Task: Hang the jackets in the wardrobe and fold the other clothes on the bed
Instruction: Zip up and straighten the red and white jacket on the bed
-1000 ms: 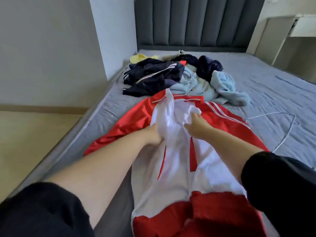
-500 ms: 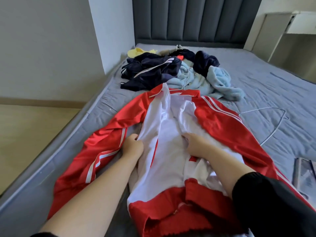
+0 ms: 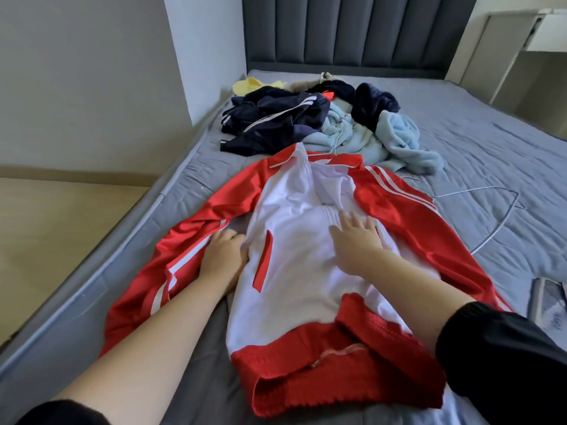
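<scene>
A red and white track jacket (image 3: pixel 294 265) lies spread on the grey bed (image 3: pixel 478 142), collar toward the headboard. My right hand (image 3: pixel 357 245) rests flat on its white front, fingers spread. At the jacket's left side, by the red sleeve, my left hand (image 3: pixel 222 256) has its fingers curled against the white edge; whether it grips the cloth is unclear. A thin wire hanger (image 3: pixel 491 216) lies on the bed to the jacket's right.
Beyond the collar is a pile of clothes: a navy striped jacket (image 3: pixel 273 121), a light blue hoodie (image 3: pixel 399 139), a dark fleece (image 3: pixel 372 104) and a yellow garment (image 3: pixel 251 85). Wooden floor (image 3: pixel 61 228) lies left of the bed. A flat object (image 3: pixel 549 302) sits at the right edge.
The jacket's bunched white front has been laid down and smoothed. Both hands have moved back from the collar to the middle, and the left red sleeve is now spread out.
</scene>
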### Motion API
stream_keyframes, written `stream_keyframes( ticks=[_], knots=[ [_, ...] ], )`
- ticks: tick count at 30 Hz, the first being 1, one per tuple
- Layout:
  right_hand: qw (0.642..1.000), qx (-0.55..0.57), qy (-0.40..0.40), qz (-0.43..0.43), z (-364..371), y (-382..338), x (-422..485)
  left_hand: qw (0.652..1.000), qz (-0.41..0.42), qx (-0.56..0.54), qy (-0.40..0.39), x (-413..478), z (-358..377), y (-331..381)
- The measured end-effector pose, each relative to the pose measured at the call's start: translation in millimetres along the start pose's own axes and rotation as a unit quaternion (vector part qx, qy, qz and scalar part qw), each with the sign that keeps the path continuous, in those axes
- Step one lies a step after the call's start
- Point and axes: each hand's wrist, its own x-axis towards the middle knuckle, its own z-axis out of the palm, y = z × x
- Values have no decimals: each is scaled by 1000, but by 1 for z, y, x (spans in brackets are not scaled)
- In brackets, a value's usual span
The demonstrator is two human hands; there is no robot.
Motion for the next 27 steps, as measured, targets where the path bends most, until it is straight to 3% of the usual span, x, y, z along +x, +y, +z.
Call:
stream_keyframes(
  ticks=[3,6,9,12,16,20,24,27],
  knots=[
    [987,129,33,-87,-7,-35,-1,998,1,68,3,-1,-11,-17],
    [956,251,-39,-149,-7,-59,-1,987,-43,138,73,13,-51,-63],
    [953,248,-37,-167,1,-69,2,961,-174,188,106,25,-94,-111],
    [952,257,-26,-166,13,-71,3,949,-236,206,34,26,-101,-121],
    [956,238,-22,-169,18,-73,4,988,-75,77,-110,21,-76,-79],
    [959,219,-30,-179,10,-73,-5,985,30,-31,-166,9,-68,-10],
    [965,157,-53,-204,4,-72,-38,984,83,-43,-153,-22,-74,44],
    [966,125,-42,-222,-3,-58,-72,965,147,-12,-216,-59,-76,78]
  ],
)
